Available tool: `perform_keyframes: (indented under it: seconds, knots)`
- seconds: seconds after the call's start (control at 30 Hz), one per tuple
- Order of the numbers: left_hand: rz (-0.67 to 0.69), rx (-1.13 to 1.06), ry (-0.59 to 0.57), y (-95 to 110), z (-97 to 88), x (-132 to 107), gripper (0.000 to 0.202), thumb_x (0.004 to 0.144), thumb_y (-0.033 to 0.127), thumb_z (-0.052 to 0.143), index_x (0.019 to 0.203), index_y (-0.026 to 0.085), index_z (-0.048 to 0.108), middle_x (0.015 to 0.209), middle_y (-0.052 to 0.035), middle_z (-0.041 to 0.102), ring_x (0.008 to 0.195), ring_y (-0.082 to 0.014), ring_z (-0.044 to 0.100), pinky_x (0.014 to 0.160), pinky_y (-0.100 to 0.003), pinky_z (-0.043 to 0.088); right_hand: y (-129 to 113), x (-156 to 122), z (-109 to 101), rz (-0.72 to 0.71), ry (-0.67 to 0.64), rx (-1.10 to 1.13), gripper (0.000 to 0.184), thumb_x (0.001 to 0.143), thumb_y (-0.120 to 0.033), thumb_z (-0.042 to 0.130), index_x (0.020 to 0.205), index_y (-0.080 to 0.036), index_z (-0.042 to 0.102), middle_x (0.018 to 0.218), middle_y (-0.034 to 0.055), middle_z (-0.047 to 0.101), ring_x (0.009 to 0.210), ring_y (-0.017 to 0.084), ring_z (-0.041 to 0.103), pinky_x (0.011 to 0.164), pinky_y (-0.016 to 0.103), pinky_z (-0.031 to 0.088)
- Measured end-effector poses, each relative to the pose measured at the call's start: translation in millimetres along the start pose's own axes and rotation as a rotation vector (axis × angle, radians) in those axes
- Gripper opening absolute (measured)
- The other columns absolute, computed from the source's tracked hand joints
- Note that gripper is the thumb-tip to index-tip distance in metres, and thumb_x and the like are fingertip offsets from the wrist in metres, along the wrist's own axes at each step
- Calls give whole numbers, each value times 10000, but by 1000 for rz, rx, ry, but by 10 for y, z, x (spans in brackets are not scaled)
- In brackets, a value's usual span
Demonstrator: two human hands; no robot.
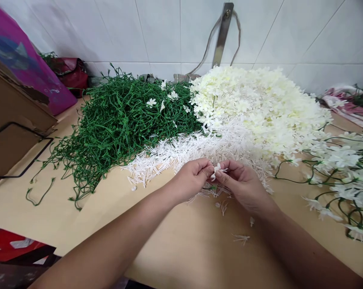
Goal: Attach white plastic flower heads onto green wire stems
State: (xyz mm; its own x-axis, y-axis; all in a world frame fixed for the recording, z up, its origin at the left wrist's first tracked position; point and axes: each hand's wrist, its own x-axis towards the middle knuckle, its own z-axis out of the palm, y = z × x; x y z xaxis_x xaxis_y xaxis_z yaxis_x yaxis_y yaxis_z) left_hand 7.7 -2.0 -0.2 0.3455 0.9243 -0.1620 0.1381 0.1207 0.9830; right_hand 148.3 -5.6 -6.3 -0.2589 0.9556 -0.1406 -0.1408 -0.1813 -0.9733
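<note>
A small white flower piece is pinched between left hand and right hand; fitting it seemingly demands fine fingertip alignment.

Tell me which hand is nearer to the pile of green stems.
Left. The left hand is just right of and below the green stems, near their lower edge. The right hand is farther right, pinching a small white flower together with the left.

No text can be read, seemingly.
</note>
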Motion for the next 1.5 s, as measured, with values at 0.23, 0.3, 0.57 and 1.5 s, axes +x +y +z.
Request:
perform_keyframes:
  seconds: [0.23, 0.3, 0.57, 1.5]
  knots:
    - [11, 48, -85, 30, -80, -23, 287, 804, 378, 420, 611, 168, 449, 537, 46, 407, 534, -85, 382, 552, -213, 314, -24, -2, -23, 4, -13, 31, 262, 605, -359, 731, 689, -187, 552, 588, -16, 608, 568, 119, 604, 590, 252, 509]
    - [13, 49, -109, 49, -94, -35, 285, 815, 363, 403, 609, 170, 441, 532, 47, 395, 537, -86, 382, 551, -213, 316, -24, -3, -27, 8, -30, 34, 247, 609, -344, 731, 690, -187, 558, 591, -13, 612, 576, 121, 605, 595, 254, 507]
    - [12, 103, -169, 121, -122, -53, 263, 812, 263, 401, 571, 162, 432, 532, 46, 384, 514, -74, 348, 533, -214, 302, -54, -13, -41, 15, -142, 19, 216, 647, -339, 705, 706, -182, 569, 617, 0, 607, 582, 118, 578, 590, 255, 483]
    - [72, 54, -191, 57, -81, -52, 397, 773, 485, 440, 541, 165, 410, 526, 38, 385, 511, -75, 341, 508, -221, 282, -49, 21, -126, 52, -262, 53, 239, 607, -305, 735, 655, -174, 541, 620, -9, 603, 587, 112, 568, 556, 239, 446]
